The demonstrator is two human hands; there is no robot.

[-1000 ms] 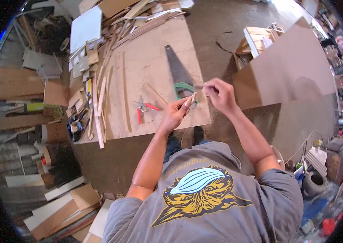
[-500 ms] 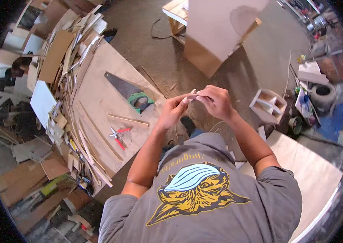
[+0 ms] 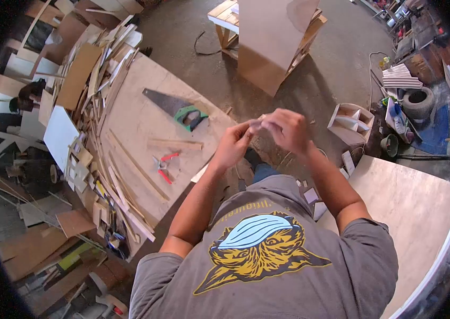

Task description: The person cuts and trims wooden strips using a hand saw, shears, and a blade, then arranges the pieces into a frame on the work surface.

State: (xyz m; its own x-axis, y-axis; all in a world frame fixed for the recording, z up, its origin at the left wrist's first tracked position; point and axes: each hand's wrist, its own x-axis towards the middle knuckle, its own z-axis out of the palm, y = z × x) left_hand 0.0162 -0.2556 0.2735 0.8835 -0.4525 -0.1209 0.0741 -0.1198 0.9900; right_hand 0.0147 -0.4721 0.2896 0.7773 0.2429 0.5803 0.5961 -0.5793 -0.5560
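My left hand [image 3: 234,142] is closed, its thumb and fingers pinching one end of a small pale piece [image 3: 257,123] whose kind I cannot make out. My right hand [image 3: 289,130], a little blurred, has its fingers curled in at the other end of that piece. Both hands are in front of my chest, off the right edge of a plywood-topped table [image 3: 145,117]. On that table lie a handsaw [image 3: 169,105] with a green handle, a short wooden strip [image 3: 177,144] and a red-handled cutting tool [image 3: 163,166] with its handles spread.
Wood offcuts [image 3: 78,74] are heaped along the table's left side. A large brown panel [image 3: 273,48] leans at a wooden stand ahead. To the right are a divided wooden box [image 3: 350,123], a tire-like ring [image 3: 418,103] and a pale board [image 3: 400,207].
The view has shifted slightly, so the table and tools appear a little further right and the panel further left. The hands stay together at the small piece; the right hand has turned slightly.
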